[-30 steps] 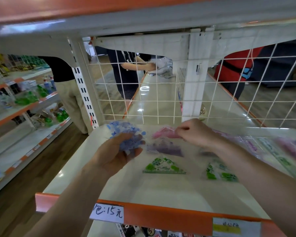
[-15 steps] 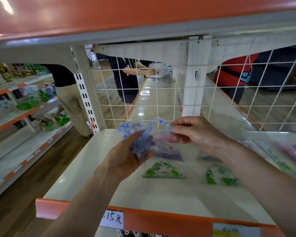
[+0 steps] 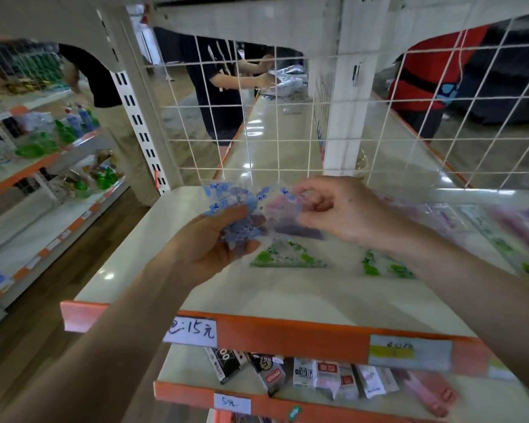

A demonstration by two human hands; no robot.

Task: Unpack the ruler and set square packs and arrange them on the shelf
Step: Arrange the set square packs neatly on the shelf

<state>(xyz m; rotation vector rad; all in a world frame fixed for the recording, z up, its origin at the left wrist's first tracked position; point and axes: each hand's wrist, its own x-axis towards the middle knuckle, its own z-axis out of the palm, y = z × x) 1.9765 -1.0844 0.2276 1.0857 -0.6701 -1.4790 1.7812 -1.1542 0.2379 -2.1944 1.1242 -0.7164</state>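
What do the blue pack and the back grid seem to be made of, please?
The blue pack seems thin clear plastic film with blue print: it crumples and shows through. The back grid is probably white-coated metal wire: thin straight crossing rods.

**Cream shelf with an orange front edge**

On the shelf (image 3: 257,297), a green set square pack (image 3: 287,258) lies just below the left hand (image 3: 208,242) and right hand (image 3: 339,209). A purple pack (image 3: 303,231) lies under the right hand, and a second green pack (image 3: 385,266) lies by that forearm. Blurred packs (image 3: 501,227) lie further right.

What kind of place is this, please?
Most likely a shop: the shelf has an orange edge with a handwritten price label, and bottles stand on shelves across the aisle.
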